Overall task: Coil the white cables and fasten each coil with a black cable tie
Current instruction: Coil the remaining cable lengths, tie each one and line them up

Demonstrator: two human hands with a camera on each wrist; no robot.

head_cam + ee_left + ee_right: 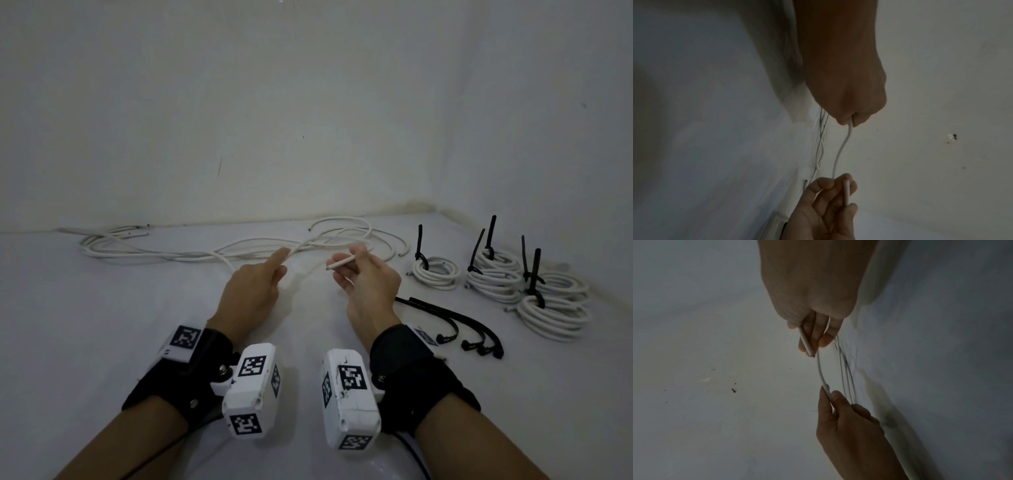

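The white surface point(102, 342) runs back to a pale wall point(308, 102) that closes off the far side and the far right corner; bare room lies near and to the left. Only the head view shows the loose white cables point(164, 251) sprawled along the far edge, four tied coils point(435, 273) at the right with black ties standing up, and spare black cable ties point(455, 318) lying just right of the right wrist. The wrist views show the grips instead. The right hand point(368, 286) pinches the cut end of one white cable point(819, 368) between thumb and fingertips, the other fingers loosely curled. The left hand point(255, 291) pinches the same cable further along between thumb and forefinger, and the cable arcs between both hands above the surface.
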